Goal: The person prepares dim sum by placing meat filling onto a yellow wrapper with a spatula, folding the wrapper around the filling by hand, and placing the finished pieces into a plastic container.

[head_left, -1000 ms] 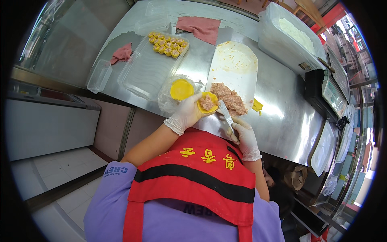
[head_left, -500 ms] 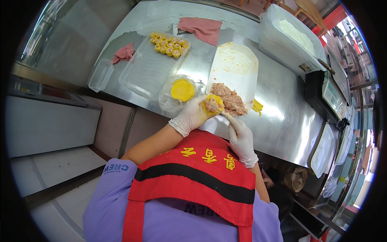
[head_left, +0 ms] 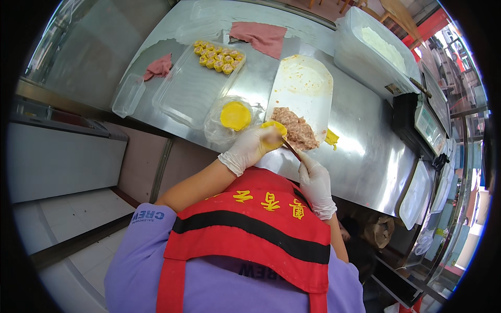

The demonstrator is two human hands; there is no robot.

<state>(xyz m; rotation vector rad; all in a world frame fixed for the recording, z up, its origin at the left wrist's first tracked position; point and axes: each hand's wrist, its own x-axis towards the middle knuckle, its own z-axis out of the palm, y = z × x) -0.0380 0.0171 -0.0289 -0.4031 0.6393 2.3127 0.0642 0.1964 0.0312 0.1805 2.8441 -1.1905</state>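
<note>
Cupped in my gloved left hand (head_left: pixel 246 148) is a yellow dumpling wrapper (head_left: pixel 276 126), its inside blurred and partly covered by the fingers. My gloved right hand (head_left: pixel 315 185) grips a thin, dark spreading stick (head_left: pixel 293 151), whose tip reaches the wrapper. Just beyond, pinkish minced meat (head_left: pixel 298 130) lies at the near end of a white tray (head_left: pixel 313 83). A stack of round yellow wrappers (head_left: pixel 235 116) rests on a clear plastic bag (head_left: pixel 213 123), left of the wrapper in my hand. Several filled yellow dumplings (head_left: pixel 219 57) sit in rows at the far end of a clear shallow container (head_left: pixel 175 99).
Pink cloths (head_left: pixel 261 37) lie at the back and left of the steel table (head_left: pixel 360 125). A small clear tub (head_left: pixel 129 96) stands at the left edge. Far right are a large bin (head_left: pixel 365 57) of white powder and a black scale (head_left: pixel 409 122). Yellow scraps (head_left: pixel 332 139) lie by the tray.
My right hand has drawn slightly right and down, so more of the stick shows. My left fingers have closed further around the wrapper, and the meat seen in it before is now obscured.
</note>
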